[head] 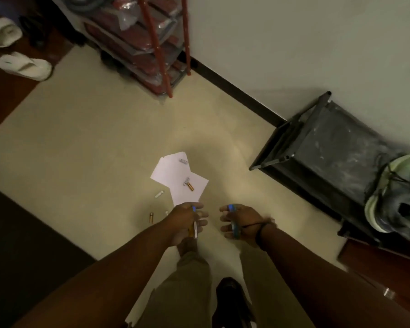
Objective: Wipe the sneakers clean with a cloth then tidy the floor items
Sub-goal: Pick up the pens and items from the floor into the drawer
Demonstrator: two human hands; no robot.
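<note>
The left hand (187,221) is gripping a few small batteries (195,229), and the right hand (239,221) is curling round a blue-banded item (233,227). White paper sheets (175,176) are lying mid-floor (81,138), batteries scattered on and beside them. Pale green sneakers (398,197) are sitting at the dusty black rack's (336,143) right end.

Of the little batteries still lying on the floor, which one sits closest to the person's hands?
The gold battery on the bare floor just left of the left hand. The others lie farther off: a gold one and silver ones on the white paper.
</note>
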